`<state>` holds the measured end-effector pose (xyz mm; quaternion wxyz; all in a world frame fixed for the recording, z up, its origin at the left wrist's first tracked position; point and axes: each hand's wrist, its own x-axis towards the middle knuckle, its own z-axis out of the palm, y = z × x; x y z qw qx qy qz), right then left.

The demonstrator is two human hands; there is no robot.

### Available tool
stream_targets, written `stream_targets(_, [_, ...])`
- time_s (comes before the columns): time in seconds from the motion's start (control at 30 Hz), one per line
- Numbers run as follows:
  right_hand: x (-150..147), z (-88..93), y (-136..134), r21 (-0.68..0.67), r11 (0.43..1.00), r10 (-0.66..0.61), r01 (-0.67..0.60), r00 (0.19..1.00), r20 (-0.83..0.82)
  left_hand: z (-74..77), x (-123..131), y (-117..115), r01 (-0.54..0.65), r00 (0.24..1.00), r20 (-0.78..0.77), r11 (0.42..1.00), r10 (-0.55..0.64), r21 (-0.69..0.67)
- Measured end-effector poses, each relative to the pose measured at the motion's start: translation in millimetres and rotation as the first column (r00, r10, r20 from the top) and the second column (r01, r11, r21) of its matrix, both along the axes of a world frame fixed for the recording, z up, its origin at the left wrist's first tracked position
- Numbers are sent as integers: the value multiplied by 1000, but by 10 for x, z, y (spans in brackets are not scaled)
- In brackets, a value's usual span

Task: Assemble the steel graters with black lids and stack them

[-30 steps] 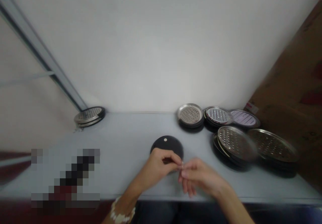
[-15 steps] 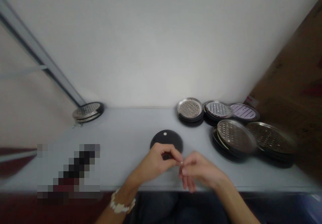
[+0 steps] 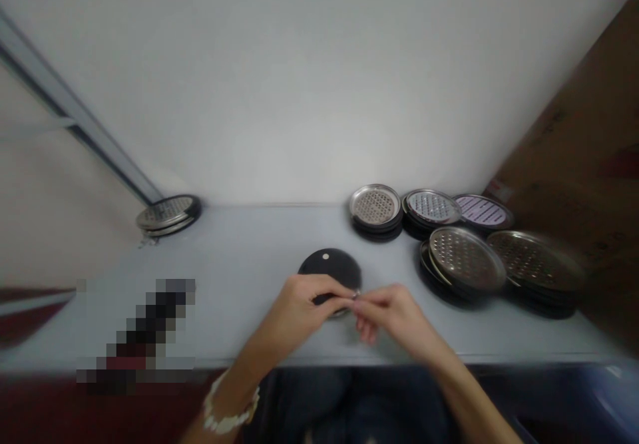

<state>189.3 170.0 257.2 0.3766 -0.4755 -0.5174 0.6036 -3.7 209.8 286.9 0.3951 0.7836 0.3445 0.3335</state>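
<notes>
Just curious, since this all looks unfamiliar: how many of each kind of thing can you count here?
Stacks of perforated metal discs: 6
Black disc: 1
Small metal ring: 1
Hands: 2 (left hand, right hand)
Total: 10

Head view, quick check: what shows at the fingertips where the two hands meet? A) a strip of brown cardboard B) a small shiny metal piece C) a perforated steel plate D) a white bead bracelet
B: a small shiny metal piece glints right where the left hand and right hand meet.
</notes>
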Motion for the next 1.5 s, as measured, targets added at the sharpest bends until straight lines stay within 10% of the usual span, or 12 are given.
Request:
stream_targets(0.13, [-23,-7,-43,256,956,-201,142,954,221,-24,43,-70,14,991,-131,997,-5,72])
stream_targets(0.47, [-29,-58,-123,640,768,-393,18,803,448,-160,106,-90,40,986,-166,988,-14,149])
stream_targets(1.5, [3,-155,-136,681,715,-426,-157,675,603,-156,187,-108,44,993,-110,998,-39,45])
